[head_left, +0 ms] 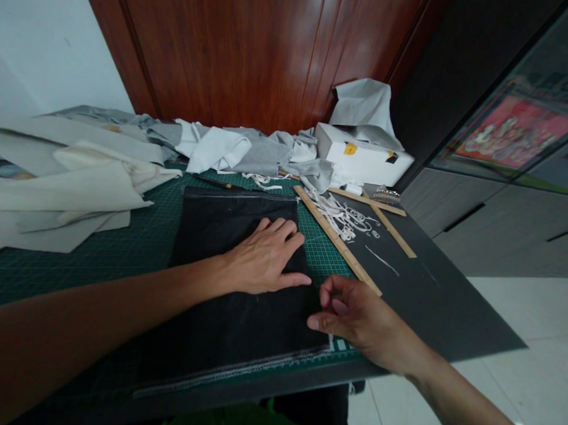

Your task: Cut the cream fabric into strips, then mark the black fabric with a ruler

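Note:
A piece of black fabric (219, 324) lies flat on a green cutting mat (132, 245), with pale stitching or fraying along its near and far edges. My left hand (264, 257) rests palm down on the fabric near its right side, fingers spread. Over the fabric's lower right edge is my right hand (355, 313), its fingers curled and the thumb held apart from them, with nothing visible between them. A wooden ruler (337, 240) lies slantwise on the mat just beyond that hand.
Off-white fabric pieces (64, 186) are heaped at the left. Grey and white cloth (263, 150) runs along the back by a wooden door (226, 49). A white box (364, 156), white strips (339, 216) and more wooden sticks (393, 232) are at the right.

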Motion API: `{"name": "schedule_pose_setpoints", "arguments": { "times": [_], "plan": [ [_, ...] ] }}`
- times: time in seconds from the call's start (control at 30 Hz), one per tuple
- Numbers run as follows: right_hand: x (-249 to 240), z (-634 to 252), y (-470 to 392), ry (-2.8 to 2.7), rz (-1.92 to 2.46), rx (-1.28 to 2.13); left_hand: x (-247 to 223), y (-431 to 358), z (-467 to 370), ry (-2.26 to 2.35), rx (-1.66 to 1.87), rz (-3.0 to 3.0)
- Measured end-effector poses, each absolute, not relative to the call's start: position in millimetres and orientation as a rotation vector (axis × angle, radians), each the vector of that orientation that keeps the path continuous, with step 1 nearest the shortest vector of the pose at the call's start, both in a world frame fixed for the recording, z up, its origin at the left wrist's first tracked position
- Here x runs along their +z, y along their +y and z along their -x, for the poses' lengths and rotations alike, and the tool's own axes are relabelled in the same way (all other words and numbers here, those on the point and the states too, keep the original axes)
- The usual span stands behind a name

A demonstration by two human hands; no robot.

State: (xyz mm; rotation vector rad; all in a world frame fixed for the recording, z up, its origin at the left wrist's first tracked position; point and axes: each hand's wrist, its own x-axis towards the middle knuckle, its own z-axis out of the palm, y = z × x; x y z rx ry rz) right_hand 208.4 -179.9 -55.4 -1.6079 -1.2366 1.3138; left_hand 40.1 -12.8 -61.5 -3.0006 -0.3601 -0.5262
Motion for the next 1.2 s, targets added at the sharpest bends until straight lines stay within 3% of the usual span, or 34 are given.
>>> {"name": "schedule_pose_setpoints", "arguments": {
  "times": [0.17, 0.37, 0.5, 0.73, 0.93, 1.2],
  "plan": [
    [-66.4, -204.2, -184.0, -1.359, 1.768, 1.129, -58.0, -18.6, -39.5, 0.161, -0.402, 3.103],
    [-68.4, -201.5, -186.3, -1.535, 1.876, 0.931, -51.8, -57.1, -33.8, -0.493, -0.43, 3.392],
    [-58.5, -203.5, -188.9, -1.65, 1.952, 0.833, -55.8, -70.9, -24.7, -0.518, -0.475, 3.442],
    [-47.7, -209.4, -203.6, -1.665, 1.972, 1.057, -60.2, -62.5, -15.5, -0.226, -0.43, 3.381],
    [-52.9, -215.3, -203.1, -1.605, 1.952, 0.952, -59.1, -60.7, -9.5, -0.178, -0.413, 3.35],
    [-47.0, -203.2, -171.4, -1.111, 1.747, 1.244, -59.7, -65.1, -9.4, -0.171, -0.478, 3.315]
  ]
}}
